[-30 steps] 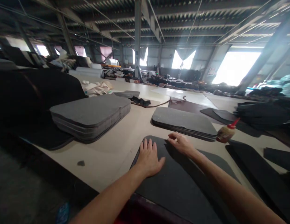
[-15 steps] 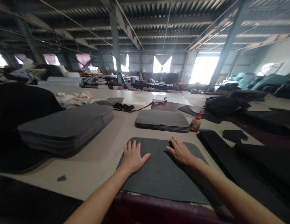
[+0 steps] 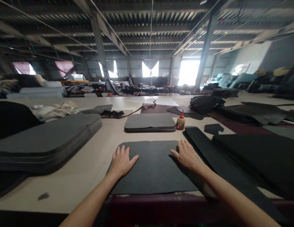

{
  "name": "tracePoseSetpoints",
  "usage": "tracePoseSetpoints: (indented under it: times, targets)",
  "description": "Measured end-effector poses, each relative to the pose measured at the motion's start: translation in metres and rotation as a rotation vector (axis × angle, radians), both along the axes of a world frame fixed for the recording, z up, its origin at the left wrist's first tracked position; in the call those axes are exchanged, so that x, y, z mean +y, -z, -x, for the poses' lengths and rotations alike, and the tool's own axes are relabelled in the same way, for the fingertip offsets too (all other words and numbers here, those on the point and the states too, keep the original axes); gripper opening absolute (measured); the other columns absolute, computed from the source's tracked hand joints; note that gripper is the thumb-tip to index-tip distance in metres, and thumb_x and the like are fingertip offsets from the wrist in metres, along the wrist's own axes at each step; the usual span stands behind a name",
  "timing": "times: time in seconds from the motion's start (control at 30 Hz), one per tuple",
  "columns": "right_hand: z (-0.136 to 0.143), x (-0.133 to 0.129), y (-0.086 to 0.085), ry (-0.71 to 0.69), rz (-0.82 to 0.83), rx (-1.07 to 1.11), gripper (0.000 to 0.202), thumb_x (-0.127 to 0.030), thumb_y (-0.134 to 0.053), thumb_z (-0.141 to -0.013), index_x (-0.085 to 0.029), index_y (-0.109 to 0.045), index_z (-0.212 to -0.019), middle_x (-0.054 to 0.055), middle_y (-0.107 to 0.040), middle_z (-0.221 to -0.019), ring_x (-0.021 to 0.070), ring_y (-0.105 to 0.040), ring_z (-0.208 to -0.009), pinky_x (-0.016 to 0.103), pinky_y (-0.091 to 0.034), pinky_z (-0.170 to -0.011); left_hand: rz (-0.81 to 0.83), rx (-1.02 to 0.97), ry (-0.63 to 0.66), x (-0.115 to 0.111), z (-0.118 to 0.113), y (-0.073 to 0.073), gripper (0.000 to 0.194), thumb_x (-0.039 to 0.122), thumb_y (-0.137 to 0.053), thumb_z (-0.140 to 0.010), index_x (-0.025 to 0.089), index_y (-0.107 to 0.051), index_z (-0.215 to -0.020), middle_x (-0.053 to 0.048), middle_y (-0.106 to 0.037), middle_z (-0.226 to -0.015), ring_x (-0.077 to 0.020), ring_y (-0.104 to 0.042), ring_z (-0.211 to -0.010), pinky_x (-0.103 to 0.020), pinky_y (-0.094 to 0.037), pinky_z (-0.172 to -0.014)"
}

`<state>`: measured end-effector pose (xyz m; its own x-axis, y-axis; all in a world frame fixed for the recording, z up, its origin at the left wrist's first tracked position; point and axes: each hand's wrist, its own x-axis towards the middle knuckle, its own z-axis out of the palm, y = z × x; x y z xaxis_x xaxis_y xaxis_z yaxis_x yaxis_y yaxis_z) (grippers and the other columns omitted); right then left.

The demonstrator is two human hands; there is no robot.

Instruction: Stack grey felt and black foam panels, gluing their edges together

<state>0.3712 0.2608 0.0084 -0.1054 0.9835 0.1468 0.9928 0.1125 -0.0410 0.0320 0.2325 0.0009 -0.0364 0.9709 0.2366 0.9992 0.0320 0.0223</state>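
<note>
We see a dark grey sheet (image 3: 153, 170) lying flat at the near side of the table (image 3: 90, 167), toward six o'clock. The left hand (image 3: 122, 162) rests at the sheet's ten o'clock corner with its fingers spread and nothing gripped. The right hand (image 3: 186, 155) is just as loose, at the two o'clock corner, fingers fanned and thumb pointing inward; with shadow beneath it, we cannot tell whether its whole palm touches.

We judge the sheet light, and pliable rather than rigid, something like felt or thin foam. Its matt face suggests decent friction under flat palms and little slipperiness. It hardly looks fragile, though we would expect a thin rim to crease if pinched hard. We would take hold at the two far corners, or slip fingertips under the near edge at six o'clock.

The outline is a broad panel, rounded at the far left corner. At twelve o'clock from it sits a low stack (image 3: 150, 120) of similar grey panels with rounded corners; at ten o'clock, a thicker stack (image 3: 49, 135) shows layered, slightly uneven sides. Near one o'clock stands a squat bottle (image 3: 180, 123), amber and cream with a pointed red nozzle. Toward three o'clock we find a long black strip (image 3: 209, 154), smooth-edged and matt.
</note>
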Motion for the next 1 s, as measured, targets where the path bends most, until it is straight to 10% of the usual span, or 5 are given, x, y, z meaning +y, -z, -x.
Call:
tracePoseSetpoints:
  times: [0.2, 0.5, 0.67, 0.83, 1.0]
  targets:
    - [0.002, -0.057, 0.017, -0.13, 0.013, 0.03, 0.082, -0.065, -0.033, -0.098, -0.004, -0.041, -0.152, 0.025, -0.029, -0.158, 0.0391, -0.022, -0.148, 0.054, -0.021, -0.119, -0.124, -0.009, 0.033, -0.007, -0.004, -0.007, 0.055, 0.056, -0.046, -0.095, 0.014, -0.061, -0.128, -0.017, -0.054, -0.14, -0.0337, -0.046, -0.13, -0.049, -0.04, -0.107]
    - [0.002, -0.062, 0.021, -0.129, -0.082, 0.101, 0.073, -0.06, -0.038, -0.099, -0.007, -0.049, -0.147, 0.025, -0.036, -0.155, 0.0389, -0.029, -0.146, 0.053, -0.025, -0.117, 0.04, 0.074, 0.147, -0.009, 0.003, -0.03, 0.041, 0.045, -0.05, -0.096, 0.016, -0.065, -0.12, -0.013, -0.063, -0.127, -0.0297, -0.058, -0.116, -0.042, -0.046, -0.098]
    - [0.004, -0.064, 0.02, -0.116, -0.097, 0.108, 0.07, -0.059, -0.039, -0.099, -0.008, -0.051, -0.146, 0.025, -0.038, -0.154, 0.0386, -0.031, -0.145, 0.052, -0.025, -0.117, 0.017, 0.106, 0.302, 0.003, -0.044, -0.052, 0.042, 0.046, -0.044, -0.098, 0.018, -0.064, -0.122, -0.013, -0.059, -0.137, -0.0306, -0.05, -0.131, -0.048, -0.037, -0.111]
    - [0.003, -0.064, 0.021, -0.122, -0.113, 0.09, 0.067, -0.055, -0.041, -0.099, -0.008, -0.053, -0.144, 0.025, -0.04, -0.153, 0.0389, -0.033, -0.144, 0.053, -0.027, -0.116, 0.128, 0.016, 0.519, 0.032, -0.105, -0.039, 0.063, 0.06, -0.037, -0.097, 0.018, -0.049, -0.142, -0.012, -0.042, -0.156, -0.0309, -0.032, -0.146, -0.053, -0.025, -0.121]
    - [0.002, -0.063, 0.025, -0.126, -0.143, 0.079, 0.066, -0.054, -0.043, -0.097, -0.007, -0.055, -0.142, 0.025, -0.041, -0.152, 0.0395, -0.034, -0.143, 0.053, -0.028, -0.115, 0.144, -0.011, 0.493, 0.041, -0.088, -0.017, 0.071, 0.065, -0.032, -0.097, 0.019, -0.04, -0.15, -0.009, -0.035, -0.16, -0.0289, -0.028, -0.149, -0.048, -0.028, -0.121]
